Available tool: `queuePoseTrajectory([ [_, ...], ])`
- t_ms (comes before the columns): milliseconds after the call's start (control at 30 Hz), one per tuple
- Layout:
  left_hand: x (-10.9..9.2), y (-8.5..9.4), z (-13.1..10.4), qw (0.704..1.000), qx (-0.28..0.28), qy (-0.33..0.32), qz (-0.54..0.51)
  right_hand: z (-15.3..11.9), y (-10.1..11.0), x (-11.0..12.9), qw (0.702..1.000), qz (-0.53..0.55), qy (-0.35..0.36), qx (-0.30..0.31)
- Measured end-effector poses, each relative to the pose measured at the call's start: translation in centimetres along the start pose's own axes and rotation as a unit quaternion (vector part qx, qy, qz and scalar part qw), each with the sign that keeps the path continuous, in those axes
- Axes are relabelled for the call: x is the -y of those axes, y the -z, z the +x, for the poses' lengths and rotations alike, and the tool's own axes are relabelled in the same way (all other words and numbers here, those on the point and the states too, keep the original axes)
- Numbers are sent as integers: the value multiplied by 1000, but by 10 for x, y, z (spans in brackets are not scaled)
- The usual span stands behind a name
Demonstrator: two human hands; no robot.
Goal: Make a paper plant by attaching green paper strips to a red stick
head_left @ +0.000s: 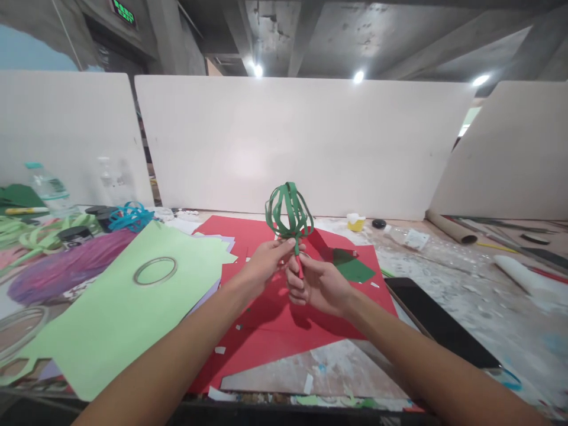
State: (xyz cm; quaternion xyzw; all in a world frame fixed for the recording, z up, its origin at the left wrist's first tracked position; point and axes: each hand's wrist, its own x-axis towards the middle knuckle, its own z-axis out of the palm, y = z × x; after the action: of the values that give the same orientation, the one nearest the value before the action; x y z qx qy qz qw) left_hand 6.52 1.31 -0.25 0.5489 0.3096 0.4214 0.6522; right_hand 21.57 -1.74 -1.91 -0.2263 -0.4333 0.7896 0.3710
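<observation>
A paper ornament (290, 208) of looped green strips, shaped like an open ball on a red and green stem, stands upright between my hands. My right hand (317, 281) is closed round the red lower part of the stem. With thumb and fingers, my left hand (266, 260) pinches the stem just under the loops. Below both hands lies red paper (266, 313) in overlapping sheets. A dark green paper piece (354, 266) rests on it to the right of my right hand.
Light green paper (119, 319) with a tape ring (155, 270) on top lies left. A phone (439, 319) lies right. Farther back are blue strips (131, 216), a yellow pot (355, 222), a cardboard tube (452, 228) and a bottle (48, 189). White panels (302, 142) stand behind.
</observation>
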Motion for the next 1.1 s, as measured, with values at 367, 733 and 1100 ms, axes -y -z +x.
queuePoseTrajectory([
  [367,6,-8,-5,991,-24,87,-97,5,1,-6,1000,-26,12,-3],
  [733,8,-9,-5,993,-11,42,-114,9,4,-13,994,-95,52,-25],
  [1100,11,-4,-3,999,-23,-4,-34,9,0,-22,960,-223,102,-139],
])
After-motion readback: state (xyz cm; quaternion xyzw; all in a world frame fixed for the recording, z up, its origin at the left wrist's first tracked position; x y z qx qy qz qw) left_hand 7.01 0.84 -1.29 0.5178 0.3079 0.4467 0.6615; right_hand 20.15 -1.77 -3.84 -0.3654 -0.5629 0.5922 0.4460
